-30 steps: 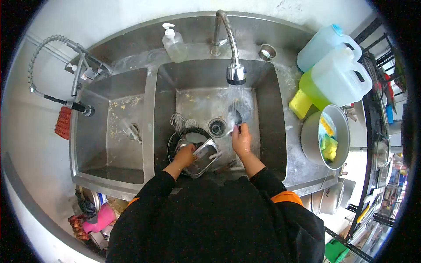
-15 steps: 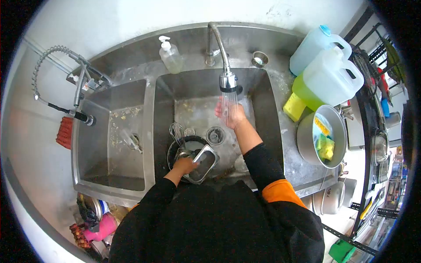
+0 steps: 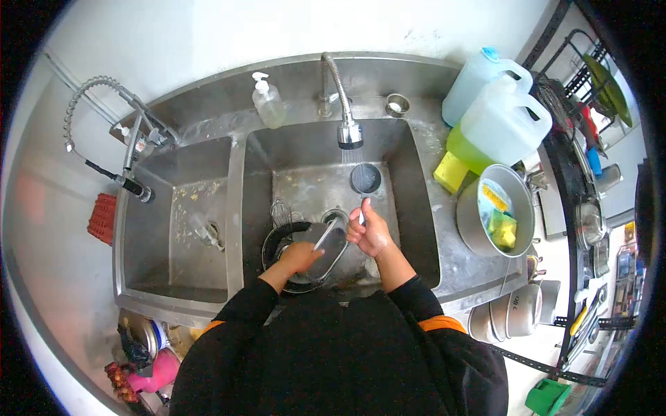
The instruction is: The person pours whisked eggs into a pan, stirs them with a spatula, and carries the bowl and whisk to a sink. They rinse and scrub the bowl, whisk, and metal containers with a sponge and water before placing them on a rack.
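Observation:
My right hand [image 3: 372, 232] is closed round the handle of a ladle [image 3: 365, 179], its round dark bowl under the running tap [image 3: 350, 134]. My left hand [image 3: 300, 258] is closed on the edge of a rectangular metal container [image 3: 333, 244], tilted over the sink floor. Beneath and left of it sits a round dark pan [image 3: 269, 251], partly hidden by that hand. A whisk [image 3: 280, 212] leans out of the pan. The drain [image 3: 336, 215] is partly covered by the container.
The sink [image 3: 411, 208] has a second basin [image 3: 179, 274] on its left. A soap bottle [image 3: 268, 102] stands behind. To the right are two jugs [image 3: 496, 121], a yellow sponge [image 3: 451, 173] and a pot [image 3: 475, 220] with sponges inside. A spring tap [image 3: 132, 184] hangs at left.
My right hand has come down from the water stream and now holds the ladle under it. My left hand has shifted slightly right with the metal container, which is turned differently.

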The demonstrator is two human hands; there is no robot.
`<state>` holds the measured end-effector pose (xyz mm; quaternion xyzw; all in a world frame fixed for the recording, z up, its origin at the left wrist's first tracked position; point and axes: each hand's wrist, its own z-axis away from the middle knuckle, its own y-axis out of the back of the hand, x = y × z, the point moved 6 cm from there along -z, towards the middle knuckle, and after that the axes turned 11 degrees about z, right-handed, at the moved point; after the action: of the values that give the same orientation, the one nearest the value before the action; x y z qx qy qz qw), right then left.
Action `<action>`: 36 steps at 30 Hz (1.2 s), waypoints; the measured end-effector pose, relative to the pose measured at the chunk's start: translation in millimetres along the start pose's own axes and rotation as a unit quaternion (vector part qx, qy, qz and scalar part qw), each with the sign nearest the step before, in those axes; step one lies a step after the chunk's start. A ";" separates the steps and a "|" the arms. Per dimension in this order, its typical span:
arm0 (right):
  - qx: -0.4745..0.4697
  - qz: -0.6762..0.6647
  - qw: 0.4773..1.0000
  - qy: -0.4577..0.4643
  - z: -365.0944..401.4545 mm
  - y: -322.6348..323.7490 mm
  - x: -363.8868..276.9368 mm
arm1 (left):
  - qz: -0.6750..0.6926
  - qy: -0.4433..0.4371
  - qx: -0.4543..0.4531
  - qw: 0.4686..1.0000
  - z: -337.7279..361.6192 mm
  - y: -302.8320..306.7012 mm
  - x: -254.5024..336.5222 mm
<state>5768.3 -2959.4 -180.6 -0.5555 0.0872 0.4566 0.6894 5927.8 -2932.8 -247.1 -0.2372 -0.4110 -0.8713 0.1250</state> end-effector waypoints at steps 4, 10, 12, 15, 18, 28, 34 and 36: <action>0.078 0.344 0.934 0.054 10.1 15.9 -14.3 | -0.039 -0.056 0.045 0.997 -12.8 38.2 57.3; 0.279 0.821 0.482 0.126 55.3 -9.7 -51.6 | -0.241 -0.246 0.283 0.895 -34.2 74.3 171.0; 0.306 0.812 0.463 0.181 92.1 -27.1 -69.0 | -0.213 -0.368 0.326 0.844 -64.0 71.4 161.5; 0.352 0.764 0.496 0.215 131.5 -16.4 -89.0 | -0.119 -0.307 0.344 0.879 -64.0 88.1 173.8; 0.420 0.692 0.548 0.212 188.5 0.9 -116.1 | -0.134 -0.279 0.406 0.860 -68.2 93.0 164.4; 0.587 0.444 0.553 0.390 347.4 137.0 -210.3 | 0.821 0.051 0.054 0.566 -123.7 14.4 104.3; 0.479 0.331 0.690 0.429 349.3 180.8 -218.3 | 0.919 0.086 -0.100 0.370 -122.1 -44.6 88.2; 0.445 0.348 0.749 0.346 338.6 171.1 -206.1 | 0.942 0.110 -0.075 0.307 -105.6 -40.5 94.9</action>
<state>5395.8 -2788.8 -44.2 -0.2373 0.7003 0.3507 0.5746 5797.0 -2991.3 -282.8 -0.3735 0.1762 -0.2068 0.8869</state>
